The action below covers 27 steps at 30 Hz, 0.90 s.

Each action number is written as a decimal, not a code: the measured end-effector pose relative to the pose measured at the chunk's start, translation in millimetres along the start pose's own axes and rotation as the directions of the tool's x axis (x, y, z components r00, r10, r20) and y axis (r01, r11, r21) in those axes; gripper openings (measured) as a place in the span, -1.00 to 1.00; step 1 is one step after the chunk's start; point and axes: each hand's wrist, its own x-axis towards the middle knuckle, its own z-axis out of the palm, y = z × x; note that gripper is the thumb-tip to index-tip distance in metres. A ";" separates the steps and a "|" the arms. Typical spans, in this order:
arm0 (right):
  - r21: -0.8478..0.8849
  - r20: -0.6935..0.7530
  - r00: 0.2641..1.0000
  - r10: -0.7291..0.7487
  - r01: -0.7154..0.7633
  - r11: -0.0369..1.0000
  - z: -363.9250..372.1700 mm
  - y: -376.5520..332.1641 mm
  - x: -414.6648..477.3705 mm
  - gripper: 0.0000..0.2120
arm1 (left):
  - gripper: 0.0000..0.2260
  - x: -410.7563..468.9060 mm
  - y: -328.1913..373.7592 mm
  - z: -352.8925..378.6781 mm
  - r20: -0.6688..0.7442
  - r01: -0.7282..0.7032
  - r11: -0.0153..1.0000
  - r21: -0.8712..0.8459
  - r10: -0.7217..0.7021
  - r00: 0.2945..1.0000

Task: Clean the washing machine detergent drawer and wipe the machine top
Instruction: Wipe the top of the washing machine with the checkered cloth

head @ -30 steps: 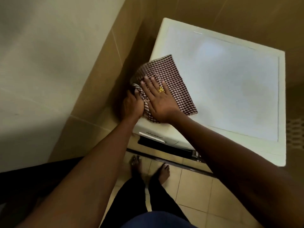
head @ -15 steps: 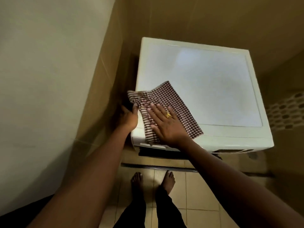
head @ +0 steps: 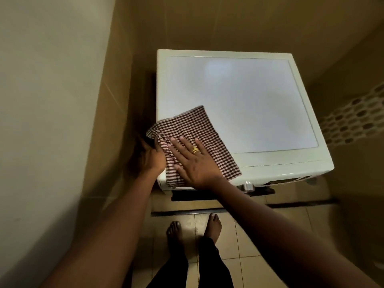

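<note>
Dim, warm light; a soft glare patch sits on the glossy white washing machine top (head: 239, 96). Frame edges bend and blur.

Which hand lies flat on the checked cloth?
The right hand, the one with a gold ring: its straight fingers press the checked cloth. The left hand instead grips the cloth's bunched edge.

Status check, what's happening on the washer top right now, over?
Copy: left hand grips checkered cloth by bunched corner; right hand flat on it, front-left of machine top; wall close on left.
</note>
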 end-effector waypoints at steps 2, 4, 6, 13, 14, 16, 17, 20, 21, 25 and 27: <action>0.010 -0.023 0.998 0.058 -0.058 0.998 -2.0 26.5 -11.2 -0.41 | -0.28 -10.3 5.0 -3.0 -0.045 -0.010 1.000 0.005 0.010 0.999; 0.027 -0.036 0.975 0.218 -0.217 0.976 -4.0 42.9 -15.2 -0.41 | -0.26 -15.6 8.0 -5.7 -0.047 -0.014 1.000 0.015 0.015 0.999; 0.044 -0.052 0.925 0.375 -0.374 0.927 -4.5 44.2 -5.1 -0.40 | -0.27 -15.7 7.0 -6.1 -0.049 -0.013 1.000 0.023 0.014 0.999; 0.064 -0.043 0.946 0.320 -0.317 0.946 2.3 -33.2 30.5 -0.38 | -0.35 -11.3 6.8 -5.3 -0.038 -0.054 0.998 0.041 0.055 0.998; 0.050 -0.033 0.972 0.231 -0.230 0.972 2.1 -31.4 22.7 -0.38 | -0.38 -9.6 6.8 -4.5 -0.046 -0.049 0.997 0.051 0.051 0.998; 0.036 -0.019 0.994 0.106 -0.105 0.994 -0.9 -10.6 5.1 -0.39 | -0.38 -9.4 6.3 -4.2 -0.064 -0.046 0.997 0.062 0.050 0.997; 0.028 -0.015 0.995 0.096 -0.096 0.995 -2.5 3.0 -4.7 -0.39 | -0.35 -10.0 6.5 -4.1 -0.065 -0.052 0.997 0.064 0.056 0.996; 0.040 -0.019 0.963 0.269 -0.268 0.963 -6.7 26.5 -21.9 -0.37 | -0.27 -11.8 3.6 -4.5 -0.075 -0.056 0.996 0.071 0.061 0.995; 0.049 -0.025 0.938 0.346 -0.345 0.937 -6.0 25.0 -20.2 -0.36 | -0.26 -11.9 3.3 -3.7 -0.084 -0.053 0.995 0.080 0.059 0.995; 0.091 -0.031 0.897 0.441 -0.437 0.895 -1.3 -15.7 5.1 -0.35 | -0.29 -13.6 6.2 -4.3 -0.088 -0.055 0.993 0.106 0.065 0.994; 0.051 -0.019 0.967 0.253 -0.252 0.966 2.9 -28.4 4.4 -0.37 | -0.32 -12.5 7.2 -3.8 -0.099 -0.057 0.992 0.111 0.068 0.993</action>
